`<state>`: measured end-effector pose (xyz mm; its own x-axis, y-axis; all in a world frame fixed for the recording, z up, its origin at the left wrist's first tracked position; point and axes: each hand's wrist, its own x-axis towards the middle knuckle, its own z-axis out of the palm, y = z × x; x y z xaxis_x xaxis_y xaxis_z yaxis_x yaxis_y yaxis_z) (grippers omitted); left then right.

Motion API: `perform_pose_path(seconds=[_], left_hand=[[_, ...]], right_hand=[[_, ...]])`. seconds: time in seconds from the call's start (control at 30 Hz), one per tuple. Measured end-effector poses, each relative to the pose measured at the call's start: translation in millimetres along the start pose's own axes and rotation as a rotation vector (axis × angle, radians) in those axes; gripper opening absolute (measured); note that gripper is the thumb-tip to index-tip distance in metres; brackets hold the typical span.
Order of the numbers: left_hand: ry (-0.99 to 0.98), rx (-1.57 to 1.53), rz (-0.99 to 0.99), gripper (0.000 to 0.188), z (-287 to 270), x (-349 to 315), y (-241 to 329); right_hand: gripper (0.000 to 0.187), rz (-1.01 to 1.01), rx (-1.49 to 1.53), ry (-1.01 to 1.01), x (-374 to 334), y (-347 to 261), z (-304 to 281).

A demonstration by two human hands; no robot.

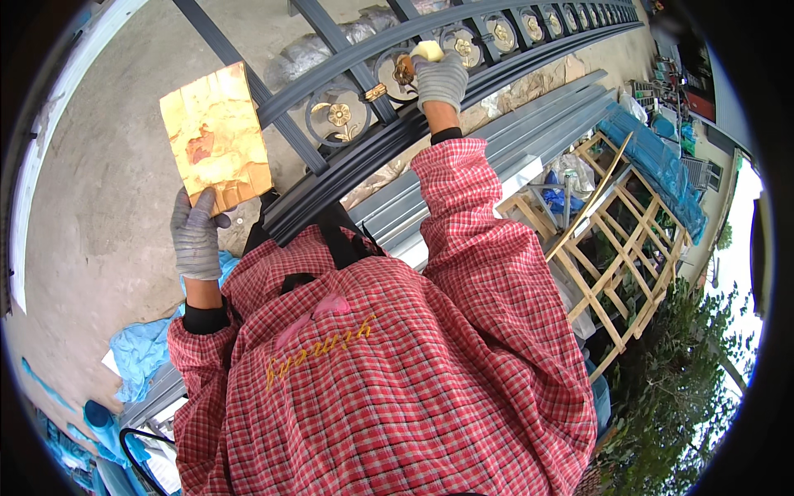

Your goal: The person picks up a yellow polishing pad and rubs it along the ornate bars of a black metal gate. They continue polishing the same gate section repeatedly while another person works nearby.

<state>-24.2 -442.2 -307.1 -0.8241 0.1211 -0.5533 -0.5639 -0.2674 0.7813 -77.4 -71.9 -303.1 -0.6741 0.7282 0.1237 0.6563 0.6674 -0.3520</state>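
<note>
My left hand (197,236), in a striped grey knit glove, grips the lower edge of a stiff rectangular sheet (217,136) smeared with shiny gold. My right hand (442,83), gloved alike, is closed on a pale yellow sponge-like piece (428,51). It is over a dark grey metal railing (318,83), beside a ring whose flower ornament (404,70) looks brownish. Left of it, another ring holds a gold flower with leaves (338,115). A gold collar (375,92) sits on the bar between these rings. More gold flowers (500,33) run along the railing to the far right.
Long grey metal profiles (504,136) lie right of the railing. Beyond them are a wooden lattice frame (624,240) and blue sheeting (653,161). Crumpled clear plastic (331,54) lies behind the bars on the concrete floor (107,165). Blue cloth (145,351) lies at lower left.
</note>
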Motion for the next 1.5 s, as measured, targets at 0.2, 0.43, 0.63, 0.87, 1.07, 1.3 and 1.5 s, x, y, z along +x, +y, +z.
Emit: perform_pose_path(seconds=[0.2, 0.43, 0.63, 0.87, 1.07, 1.3, 1.5], left_hand=[[-0.008, 0.006, 0.014, 0.035, -7, 3, -3], [0.017, 0.002, 0.011, 0.034, -4, -1, -2], [0.013, 0.004, 0.017, 0.034, -4, 3, -2], [-0.013, -0.007, 0.005, 0.034, -3, 2, -1], [-0.031, 0.009, 0.019, 0.036, 2, 0, 2], [-0.061, -0.012, -0.008, 0.035, 11, -2, 4], [-0.138, -0.008, -0.043, 0.032, 40, -1, 4]], right_hand=[[0.039, -0.056, 0.066, 0.046, 0, -8, 6], [0.040, -0.029, -0.017, 0.022, -2, -10, 10], [0.039, -0.089, 0.028, -0.125, -6, -14, -7], [0.035, -0.226, -0.119, -0.253, -3, -9, -15], [0.034, -0.341, -0.238, -0.220, -2, -4, -14], [0.046, -0.284, 0.129, -0.184, -15, -9, -33], [0.050, -0.152, 0.407, -0.287, -27, -5, -51]])
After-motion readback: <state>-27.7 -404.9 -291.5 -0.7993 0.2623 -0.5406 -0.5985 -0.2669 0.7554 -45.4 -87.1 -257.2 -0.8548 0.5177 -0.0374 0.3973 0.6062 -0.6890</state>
